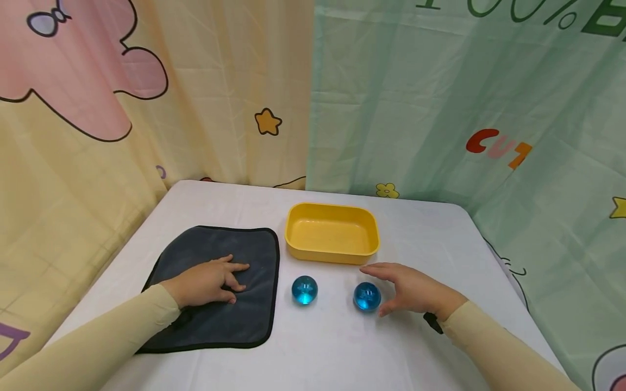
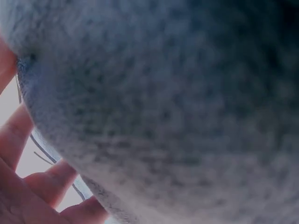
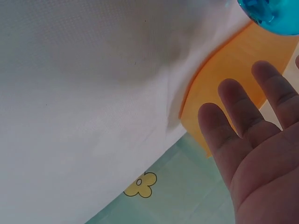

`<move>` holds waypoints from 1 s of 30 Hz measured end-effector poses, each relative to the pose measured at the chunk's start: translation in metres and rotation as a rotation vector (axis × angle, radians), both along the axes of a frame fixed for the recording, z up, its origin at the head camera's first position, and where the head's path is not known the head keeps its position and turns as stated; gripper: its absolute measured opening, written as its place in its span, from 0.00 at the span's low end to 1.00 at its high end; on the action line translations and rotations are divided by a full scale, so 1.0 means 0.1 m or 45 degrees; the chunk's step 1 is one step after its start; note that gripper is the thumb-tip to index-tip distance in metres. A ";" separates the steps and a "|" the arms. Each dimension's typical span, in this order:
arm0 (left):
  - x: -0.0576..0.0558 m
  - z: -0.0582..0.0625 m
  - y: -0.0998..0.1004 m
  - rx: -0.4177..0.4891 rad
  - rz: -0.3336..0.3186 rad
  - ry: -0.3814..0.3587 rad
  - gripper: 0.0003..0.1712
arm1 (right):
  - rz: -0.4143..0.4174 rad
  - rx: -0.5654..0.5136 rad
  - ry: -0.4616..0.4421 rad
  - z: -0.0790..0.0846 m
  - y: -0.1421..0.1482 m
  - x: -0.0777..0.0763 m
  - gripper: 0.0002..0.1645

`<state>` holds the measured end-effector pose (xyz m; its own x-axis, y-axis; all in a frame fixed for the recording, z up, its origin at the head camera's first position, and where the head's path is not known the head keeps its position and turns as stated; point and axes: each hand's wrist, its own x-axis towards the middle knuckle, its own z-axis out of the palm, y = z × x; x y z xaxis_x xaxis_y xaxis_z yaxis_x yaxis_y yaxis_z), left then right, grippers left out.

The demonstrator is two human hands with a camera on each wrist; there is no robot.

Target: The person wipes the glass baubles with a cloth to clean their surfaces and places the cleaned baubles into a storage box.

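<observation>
The right hand [image 1: 414,288] has its thumb and fingers well parted and holds nothing; its gap faces the glossy, see-through deep-blue ball [image 1: 367,296] just beside it on the white-covered counter [image 1: 332,350]. Whether the thumb touches that ball cannot be told. The left hand [image 1: 207,282], fingers spread and gripping nothing, rests on the dark grey, black-edged fabric mat [image 1: 244,332] at the counter's left.

Between the mat and the deep-blue ball sits the glossy, see-through teal-blue ball [image 1: 305,290], apart from both. Beyond the two balls stands the yellow, round-cornered rectangular tray [image 1: 332,255], its inside bare. Behind the counter hang a cream printed curtain [image 1: 220,108] and a pale green printed curtain [image 1: 415,108].

The step in hand looks to be a reach for the deep-blue ball; taking it would call for closing thumb and fingers round its smooth sides evenly, since it could roll off at a nudge.

Counted, there are two balls, both outside the tray, one tray, one mat and two hands
</observation>
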<state>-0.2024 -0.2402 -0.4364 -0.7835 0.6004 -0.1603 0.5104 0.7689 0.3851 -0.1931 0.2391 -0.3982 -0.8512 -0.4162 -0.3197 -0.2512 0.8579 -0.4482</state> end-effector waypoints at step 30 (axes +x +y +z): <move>-0.10 0.47 -0.13 0.355 0.207 0.145 0.02 | 0.148 -0.044 0.027 -0.21 0.00 -0.07 0.42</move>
<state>-0.2124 -0.2535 -0.3897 -0.8760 0.4745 0.0864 0.4415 0.7169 0.5396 -0.1998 0.2387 -0.4195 -0.8030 -0.5227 -0.2862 -0.3575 0.8068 -0.4705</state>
